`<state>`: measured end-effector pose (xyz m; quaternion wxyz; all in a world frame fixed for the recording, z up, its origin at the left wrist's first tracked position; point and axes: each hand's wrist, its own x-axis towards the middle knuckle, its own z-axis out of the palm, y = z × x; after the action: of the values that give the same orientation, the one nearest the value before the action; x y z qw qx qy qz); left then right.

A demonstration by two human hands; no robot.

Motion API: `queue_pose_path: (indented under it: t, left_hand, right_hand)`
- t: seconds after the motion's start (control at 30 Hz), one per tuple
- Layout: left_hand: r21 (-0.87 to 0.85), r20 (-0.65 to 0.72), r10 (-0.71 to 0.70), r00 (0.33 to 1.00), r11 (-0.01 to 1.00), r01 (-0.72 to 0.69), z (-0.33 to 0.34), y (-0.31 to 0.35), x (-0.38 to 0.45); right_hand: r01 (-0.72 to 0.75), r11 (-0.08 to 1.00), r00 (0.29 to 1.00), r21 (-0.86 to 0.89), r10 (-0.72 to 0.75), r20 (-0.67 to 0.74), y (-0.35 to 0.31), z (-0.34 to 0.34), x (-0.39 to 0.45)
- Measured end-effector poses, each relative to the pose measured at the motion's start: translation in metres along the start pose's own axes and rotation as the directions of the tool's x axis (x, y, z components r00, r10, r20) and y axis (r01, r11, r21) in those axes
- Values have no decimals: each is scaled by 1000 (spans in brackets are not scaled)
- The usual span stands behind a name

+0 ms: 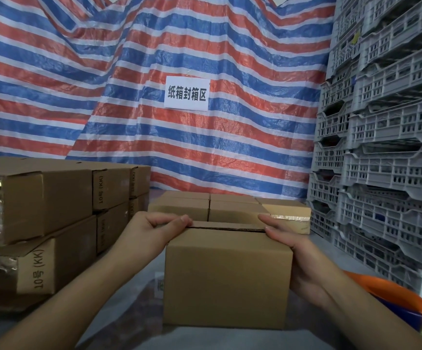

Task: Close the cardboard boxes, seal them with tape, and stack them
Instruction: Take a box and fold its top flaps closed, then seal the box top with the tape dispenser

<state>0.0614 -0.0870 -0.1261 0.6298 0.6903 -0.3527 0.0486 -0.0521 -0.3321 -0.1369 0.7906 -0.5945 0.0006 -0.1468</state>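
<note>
Presently both hands, left hand [154,229] and right hand [289,245], grip the untaped cardboard box [227,281]; sealed boxes [230,207] wait behind, taping and stacking remain.

The orange object [404,296] is cut off at right; bundled boxes [36,205] leave frame left.

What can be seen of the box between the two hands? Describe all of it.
The cardboard box is plain brown corrugated card, with no print visible on its near face. It stands upright on the grey table, in front of a row of similar boxes. Its top flaps are folded down, a dark seam showing along the top edge; no tape is visible on it. The left hand curls its fingers over the top left edge, and the right hand holds the right side, thumb on top.
</note>
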Motion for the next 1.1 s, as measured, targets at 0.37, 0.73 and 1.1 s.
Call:
queue_pose_path:
  t: [0.37,0.73,1.1]
  left_hand:
    - [10,3,-29,1000,1000,29,-3,-2,3]
    - [367,84,-58,995,930,24,-7,19,12]
    - [788,470,-156,869,517,-334,67,69,9]
  right_hand:
    - [515,419,814,-747,-512,274,-15,-5,-15]
    - [576,125,712,-808,-562,421,-4,-19,3]
    - [581,142,718,-802,-553,423,-7,-11,-4]
